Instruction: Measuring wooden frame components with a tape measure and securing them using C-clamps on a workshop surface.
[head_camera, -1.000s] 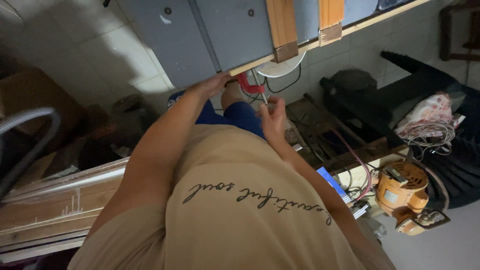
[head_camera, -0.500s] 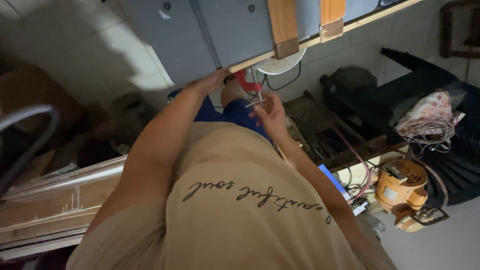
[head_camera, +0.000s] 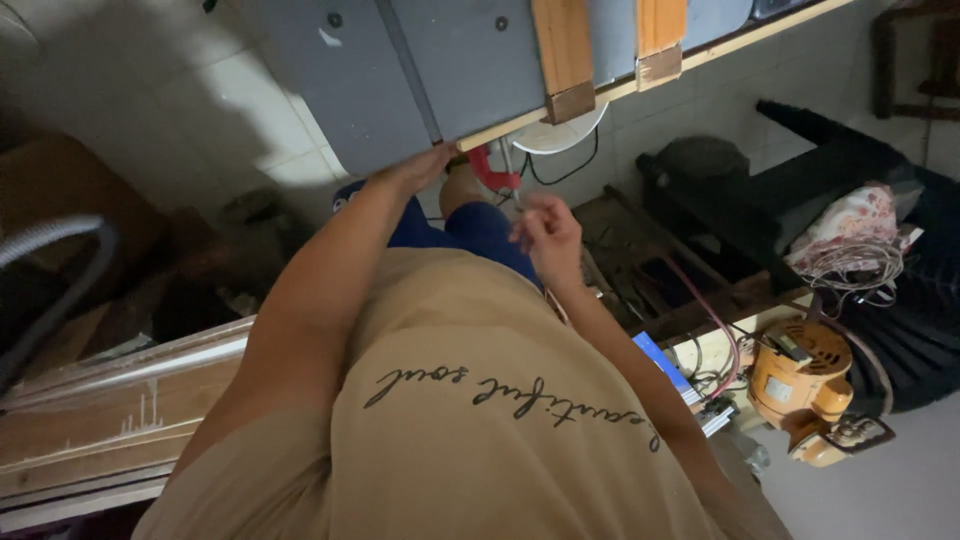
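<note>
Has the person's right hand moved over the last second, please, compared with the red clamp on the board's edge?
Yes. The right hand has drawn slightly back from the red clamp, towards the person's body; its fingers were up beside the clamp earlier and are now lower in the picture.

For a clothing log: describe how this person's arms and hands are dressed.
Both arms are bare from the short sleeves of a tan T-shirt with dark cursive lettering across the front. The left hand and right hand wear no gloves; no watch, ring or bracelet can be made out. Blue shorts show below.
</note>
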